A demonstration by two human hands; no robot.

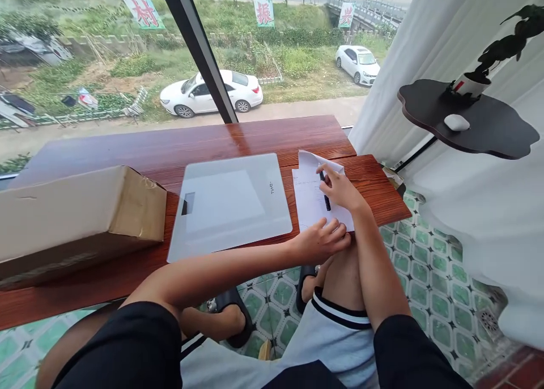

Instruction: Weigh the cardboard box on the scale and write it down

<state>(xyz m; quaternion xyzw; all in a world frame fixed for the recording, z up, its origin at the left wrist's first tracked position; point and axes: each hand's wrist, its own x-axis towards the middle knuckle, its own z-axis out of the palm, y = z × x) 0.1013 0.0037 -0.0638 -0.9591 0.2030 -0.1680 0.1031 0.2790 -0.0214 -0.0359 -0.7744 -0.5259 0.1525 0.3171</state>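
step: writing on the paper (pixel 309 199) | my right hand (pixel 340 189) grips the pen (pixel 325 195) – my left hand (pixel 319 240) lies flat, pinning the sheet's near edge on the wooden counter (pixel 238 136); next: steady sheet, tip kept down

cardboard box (pixel 63 219) cut off at left edge, paper (pixel 308 199) print too small
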